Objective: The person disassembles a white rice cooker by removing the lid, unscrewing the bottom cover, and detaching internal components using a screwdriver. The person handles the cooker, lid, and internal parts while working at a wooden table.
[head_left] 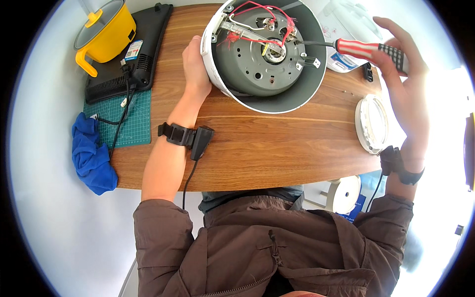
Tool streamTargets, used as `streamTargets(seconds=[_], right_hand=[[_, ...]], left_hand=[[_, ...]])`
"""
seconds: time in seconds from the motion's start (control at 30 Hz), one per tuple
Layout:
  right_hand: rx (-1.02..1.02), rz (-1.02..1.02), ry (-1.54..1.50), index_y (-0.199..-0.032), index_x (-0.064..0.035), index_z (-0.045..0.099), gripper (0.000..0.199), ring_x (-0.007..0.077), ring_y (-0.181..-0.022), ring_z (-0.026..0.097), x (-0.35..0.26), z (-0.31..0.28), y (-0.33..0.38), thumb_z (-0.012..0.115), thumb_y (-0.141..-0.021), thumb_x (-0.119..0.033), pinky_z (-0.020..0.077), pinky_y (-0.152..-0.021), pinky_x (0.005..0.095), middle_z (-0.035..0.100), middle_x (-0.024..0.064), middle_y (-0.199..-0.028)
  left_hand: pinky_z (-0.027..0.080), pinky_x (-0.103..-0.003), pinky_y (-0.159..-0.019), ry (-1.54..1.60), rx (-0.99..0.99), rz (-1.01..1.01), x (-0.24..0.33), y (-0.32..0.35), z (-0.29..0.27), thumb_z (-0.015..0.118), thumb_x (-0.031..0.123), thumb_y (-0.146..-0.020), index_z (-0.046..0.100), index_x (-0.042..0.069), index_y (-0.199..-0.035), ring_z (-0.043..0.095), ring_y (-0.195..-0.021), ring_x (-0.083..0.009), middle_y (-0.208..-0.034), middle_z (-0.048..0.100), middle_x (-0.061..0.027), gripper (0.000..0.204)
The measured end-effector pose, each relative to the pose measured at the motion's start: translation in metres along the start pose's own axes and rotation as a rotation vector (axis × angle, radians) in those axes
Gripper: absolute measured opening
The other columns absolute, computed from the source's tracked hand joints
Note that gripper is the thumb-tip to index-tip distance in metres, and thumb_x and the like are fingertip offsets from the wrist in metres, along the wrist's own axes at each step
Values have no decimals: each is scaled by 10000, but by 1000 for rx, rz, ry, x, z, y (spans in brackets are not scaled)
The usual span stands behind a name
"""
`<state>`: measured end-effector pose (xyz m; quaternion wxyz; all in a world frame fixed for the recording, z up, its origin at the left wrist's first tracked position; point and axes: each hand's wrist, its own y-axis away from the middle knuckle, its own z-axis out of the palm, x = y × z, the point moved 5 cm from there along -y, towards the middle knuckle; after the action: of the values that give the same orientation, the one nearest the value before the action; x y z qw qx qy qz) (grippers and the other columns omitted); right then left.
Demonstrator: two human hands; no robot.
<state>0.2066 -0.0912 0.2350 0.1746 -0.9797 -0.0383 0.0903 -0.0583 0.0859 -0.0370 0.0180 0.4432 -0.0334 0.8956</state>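
An opened rice cooker body (pixel 247 79), white outside and grey inside, lies with its underside facing me. Red and white wires (pixel 247 38) and a metal strip cross its round inner pan. My left hand (pixel 196 69) is closed against the left side of the white shell; its fingertips are hidden behind the rim. In my right hand (pixel 406 91) is a screwdriver (pixel 356 47) with a red-and-white striped, black-checked handle, held between thumb and fingers. Its shaft points left into the body, and the tip is by the wires right of the pan's centre.
A white ring-shaped part (pixel 363 123) lies near the table's right edge, beside a clear plastic container (pixel 341 22). At left are a yellow pot (pixel 111 37), a black monitor (pixel 148 44), a green cutting mat (pixel 141 119) and a blue cloth (pixel 91 158). Small bits lie right of the cooker.
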Motion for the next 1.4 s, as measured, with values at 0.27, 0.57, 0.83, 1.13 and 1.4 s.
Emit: streamTargets(seconds=[0.27,0.57,0.83,1.13,1.4], right_hand=[[139,-103,-67,-1472,-178,566,532,146,-928,640,-9,10,-3,706,-964,-112,544,-812,274,674,54,-1057],[125,-348,-35,-1420,-147,581,437,130,-922,646,-7,1,-2,679,-994,-142,532,-784,267,695,69,-1068],[-26,29,-31,-1396,-125,599,516,184,-1133,666,5,5,-1,713,-909,0,538,-1008,329,679,97,-1229],[44,40,-139,-1410,-123,597,497,184,-1149,667,13,6,0,709,-931,-48,529,-999,307,676,97,-1274],[86,-328,-68,-1423,-133,589,466,184,-1142,663,-12,3,0,701,-971,-117,538,-972,300,686,93,-1238]], left_hand=[[468,-306,-692,-13,20,19,4,3,-2,424,275,-1046,622,70,-873,567,-757,-96,-849,642,-6,334],[464,-308,-693,4,-15,32,0,1,-2,422,280,-1048,619,76,-861,563,-751,-103,-836,631,2,339],[474,-308,-705,-16,27,25,4,4,4,428,284,-1043,622,75,-869,574,-760,-105,-851,642,-3,334],[478,-305,-712,35,13,15,2,3,3,424,283,-1048,623,76,-886,580,-781,-104,-879,650,-8,330],[489,-312,-725,42,-5,29,-2,-2,-7,419,288,-1056,636,61,-913,599,-797,-118,-900,666,-21,345]])
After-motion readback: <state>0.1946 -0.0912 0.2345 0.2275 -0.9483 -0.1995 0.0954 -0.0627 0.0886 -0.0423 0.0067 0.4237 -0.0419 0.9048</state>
